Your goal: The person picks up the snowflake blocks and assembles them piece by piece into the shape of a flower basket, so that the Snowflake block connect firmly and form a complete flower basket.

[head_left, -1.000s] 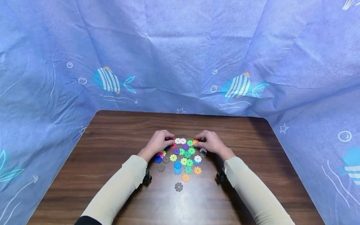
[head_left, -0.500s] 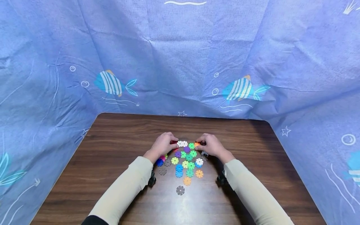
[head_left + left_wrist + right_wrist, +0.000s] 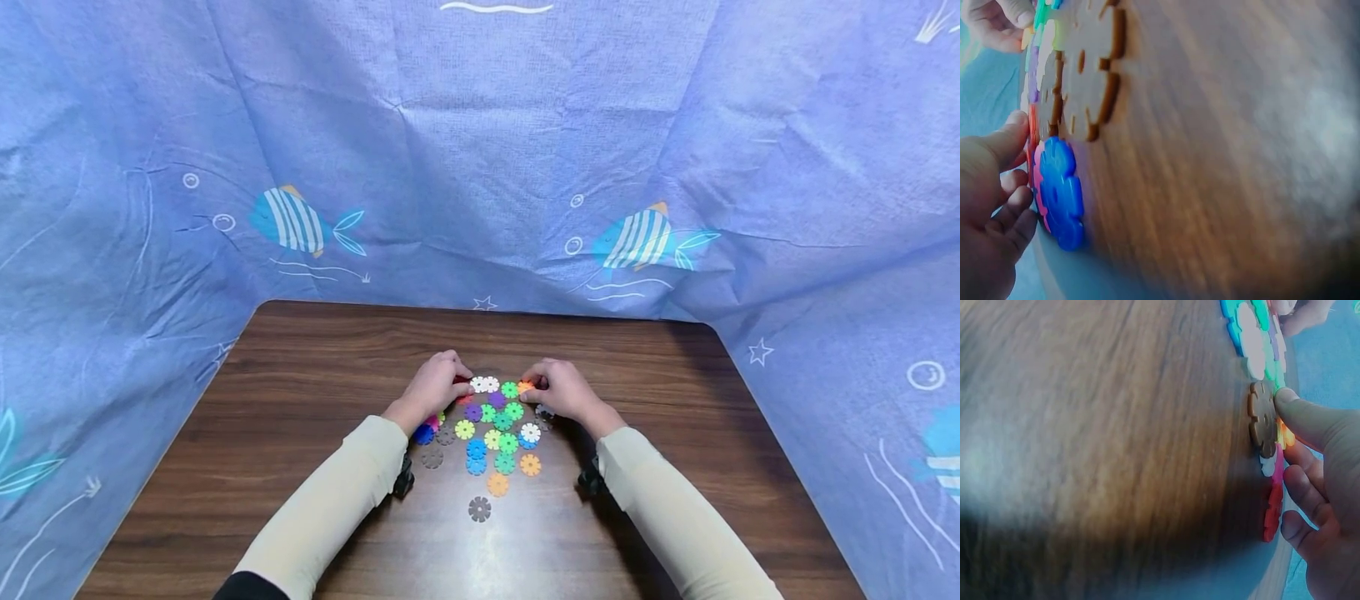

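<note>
Toothed plastic snowflake discs in many colours lie flat on the table. My left hand is at the far left of the group, its thumb and index finger pinching a red disc, mostly covered. Just right of the fingertips lie two white discs. My right hand pinches an orange disc at the far right edge, beside a green disc. A blue disc sits over a pink one below my left fingers. In the right wrist view, a red disc lies near my curled right fingers.
The brown wooden table reaches a blue fish-print cloth at the back and sides. Purple discs, blue discs and a lone grey-brown disc lie nearer the front.
My left hand has shifted slightly right, closer to the white discs, covering more of the red ones. The right hand stays by the orange disc. The head view has tilted a little.
</note>
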Demonstrator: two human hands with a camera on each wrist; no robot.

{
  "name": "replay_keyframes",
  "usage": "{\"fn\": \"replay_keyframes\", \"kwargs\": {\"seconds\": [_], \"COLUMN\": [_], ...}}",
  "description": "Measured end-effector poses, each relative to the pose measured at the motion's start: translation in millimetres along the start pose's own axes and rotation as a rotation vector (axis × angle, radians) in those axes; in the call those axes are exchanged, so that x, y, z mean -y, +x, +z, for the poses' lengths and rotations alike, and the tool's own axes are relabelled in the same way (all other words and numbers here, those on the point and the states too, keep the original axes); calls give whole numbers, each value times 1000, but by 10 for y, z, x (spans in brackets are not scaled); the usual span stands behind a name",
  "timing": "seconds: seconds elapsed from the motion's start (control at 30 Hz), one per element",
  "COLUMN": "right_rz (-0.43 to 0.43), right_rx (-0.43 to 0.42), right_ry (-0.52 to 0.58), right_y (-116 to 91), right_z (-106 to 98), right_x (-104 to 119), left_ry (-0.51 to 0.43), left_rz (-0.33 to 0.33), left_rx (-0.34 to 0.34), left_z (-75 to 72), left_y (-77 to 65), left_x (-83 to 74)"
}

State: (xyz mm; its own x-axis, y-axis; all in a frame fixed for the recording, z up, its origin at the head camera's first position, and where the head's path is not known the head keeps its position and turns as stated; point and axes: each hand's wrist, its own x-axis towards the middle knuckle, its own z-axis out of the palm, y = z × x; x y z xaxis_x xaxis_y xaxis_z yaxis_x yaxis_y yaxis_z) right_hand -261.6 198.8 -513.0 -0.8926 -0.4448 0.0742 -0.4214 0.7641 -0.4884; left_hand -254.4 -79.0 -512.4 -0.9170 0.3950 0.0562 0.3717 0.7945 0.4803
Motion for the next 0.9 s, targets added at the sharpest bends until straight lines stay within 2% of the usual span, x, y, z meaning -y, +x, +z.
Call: {"fn": "replay_keyframes", "kwargs": {"seconds": [0.23, 0.43, 0.5, 0.67, 0.9], "right_rz": [16, 25, 31, 37, 53], "right_rx": [14, 25, 25, 1, -45], "right_ry": [24, 33, 39, 73, 157], "right_y": [1, 11, 8, -16, -7], "right_z": [-20, -10, -10, -31, -142], "right_x": [5, 11, 18, 24, 39], "left_ry": [-34, -11, -7, -44, -198], "left_rz": [-23, -86, -101, -103, -108], "left_rx": [-16, 44, 43, -14, -128], "left_z": [-29, -64, -70, -92, -168], "left_y": [13, 25, 26, 20, -39], "left_x": [55, 67, 70, 87, 105]}}
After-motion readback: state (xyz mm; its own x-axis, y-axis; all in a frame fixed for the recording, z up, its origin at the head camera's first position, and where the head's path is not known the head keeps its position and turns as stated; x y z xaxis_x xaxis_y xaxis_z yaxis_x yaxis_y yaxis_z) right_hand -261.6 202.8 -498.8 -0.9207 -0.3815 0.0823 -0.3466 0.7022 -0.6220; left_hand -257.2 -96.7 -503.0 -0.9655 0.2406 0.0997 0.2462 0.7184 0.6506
